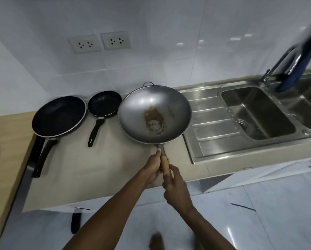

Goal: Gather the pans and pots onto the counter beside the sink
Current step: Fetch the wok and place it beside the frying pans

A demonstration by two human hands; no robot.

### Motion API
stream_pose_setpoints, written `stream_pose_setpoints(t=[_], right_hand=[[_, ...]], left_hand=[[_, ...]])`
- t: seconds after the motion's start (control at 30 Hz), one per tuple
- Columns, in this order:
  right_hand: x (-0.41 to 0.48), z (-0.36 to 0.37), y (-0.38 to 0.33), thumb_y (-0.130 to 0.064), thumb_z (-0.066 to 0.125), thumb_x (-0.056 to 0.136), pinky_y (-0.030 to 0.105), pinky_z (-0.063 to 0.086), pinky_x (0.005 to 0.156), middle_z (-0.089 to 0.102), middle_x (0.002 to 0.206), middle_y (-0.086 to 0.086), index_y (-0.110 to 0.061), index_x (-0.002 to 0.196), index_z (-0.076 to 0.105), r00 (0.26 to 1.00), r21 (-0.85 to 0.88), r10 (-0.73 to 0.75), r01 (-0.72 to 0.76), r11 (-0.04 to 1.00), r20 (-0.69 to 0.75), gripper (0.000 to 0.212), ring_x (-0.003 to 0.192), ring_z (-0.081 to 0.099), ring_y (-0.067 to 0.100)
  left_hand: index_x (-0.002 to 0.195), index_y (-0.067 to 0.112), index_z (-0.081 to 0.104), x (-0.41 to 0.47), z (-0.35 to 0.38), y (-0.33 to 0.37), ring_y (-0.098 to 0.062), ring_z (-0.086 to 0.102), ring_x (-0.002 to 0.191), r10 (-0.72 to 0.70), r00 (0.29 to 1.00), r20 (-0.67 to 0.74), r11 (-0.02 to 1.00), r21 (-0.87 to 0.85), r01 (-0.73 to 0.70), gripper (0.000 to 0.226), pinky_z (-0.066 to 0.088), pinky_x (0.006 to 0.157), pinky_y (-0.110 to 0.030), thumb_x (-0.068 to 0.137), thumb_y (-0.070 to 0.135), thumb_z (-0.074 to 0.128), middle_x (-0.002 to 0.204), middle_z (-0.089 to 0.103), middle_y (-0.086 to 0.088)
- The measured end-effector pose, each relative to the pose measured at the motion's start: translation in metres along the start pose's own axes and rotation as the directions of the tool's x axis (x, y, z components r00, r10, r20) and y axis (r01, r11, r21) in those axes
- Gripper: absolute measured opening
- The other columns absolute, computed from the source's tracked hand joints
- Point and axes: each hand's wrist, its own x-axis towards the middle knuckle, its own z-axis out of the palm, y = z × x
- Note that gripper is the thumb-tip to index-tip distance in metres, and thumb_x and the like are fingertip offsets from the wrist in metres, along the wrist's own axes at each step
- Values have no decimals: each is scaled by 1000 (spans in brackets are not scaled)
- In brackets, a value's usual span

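Observation:
A grey metal wok (154, 113) with a brown stain in its bottom sits on the beige counter (100, 170), just left of the sink's drainboard. Its wooden handle points toward me. My left hand (153, 166) and my right hand (172, 183) are both closed around that handle, left nearer the bowl, right behind it. To the wok's left lie a small black frying pan (104, 103) and, further left, a large black frying pan (59, 116), both with black handles pointing toward me.
A steel sink (259, 112) with a ribbed drainboard (214, 123) lies to the right, with a tap (281, 64) and a blurred blue-black object (295, 69) above it. Two wall sockets (98, 42) sit on the tiled wall. A black handle (76, 222) shows under the counter edge.

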Motion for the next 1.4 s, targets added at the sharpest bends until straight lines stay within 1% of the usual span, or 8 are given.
stream_pose_setpoints(t=[0.13,0.27,0.57,0.77,0.9,1.03,1.23,1.4], right_hand=[[9,14,-2,-42,41,105,19,52,48,67,97,-8,-32,140,42,997,109,69,-65,992,-33,37,66,68,15],[21,20,3,-45,38,105,23,55,52,71,106,-1,-32,143,40,998,86,57,-55,995,-26,40,69,69,15],[54,29,20,-42,37,105,13,50,48,67,90,-6,-27,144,38,1000,52,11,-11,999,-5,42,57,65,1],[67,46,28,-30,41,107,44,62,66,70,101,0,-25,141,38,1000,-4,-10,9,1000,-19,35,76,72,22],[71,50,25,-25,45,105,27,60,54,69,93,-1,-23,142,37,999,-35,-38,37,999,-9,38,68,72,21],[76,47,26,-20,51,103,20,58,61,67,93,0,-11,143,41,998,-68,-60,59,996,-5,42,65,68,15],[79,39,27,-23,45,105,43,62,73,72,98,17,-11,146,38,999,-73,-31,32,997,21,43,74,71,32],[79,38,28,-26,44,105,45,61,77,72,102,20,-8,148,35,999,-101,-23,27,995,44,47,78,72,35]], left_hand=[[128,-7,57,9,-13,6,-19,65,83,-15,999,34,999,-45,17,63,56,75,-32,106,48,35,90,68,-11],[127,-3,60,14,-23,11,-26,68,103,-8,996,90,1000,7,8,56,53,95,-41,107,43,36,109,75,-14],[131,6,60,24,-38,12,-32,69,109,101,990,95,983,146,-115,31,56,96,-43,104,15,52,122,70,-19],[147,15,46,33,-41,11,-27,71,103,113,994,14,983,143,-113,53,58,77,-35,97,10,63,121,70,-11],[149,15,44,42,-43,13,-31,68,111,137,990,-24,968,217,-128,55,60,82,-39,97,10,61,131,66,-13],[150,11,44,46,-41,12,-36,63,120,194,979,-54,930,327,-167,57,56,98,-51,96,12,63,139,61,-17],[147,12,48,47,-44,6,-35,67,114,221,974,-47,921,338,-193,56,59,92,-50,94,9,66,133,64,-16],[145,13,50,45,-47,2,-34,68,112,250,967,-38,900,377,-218,55,59,94,-49,94,16,69,133,64,-15]])
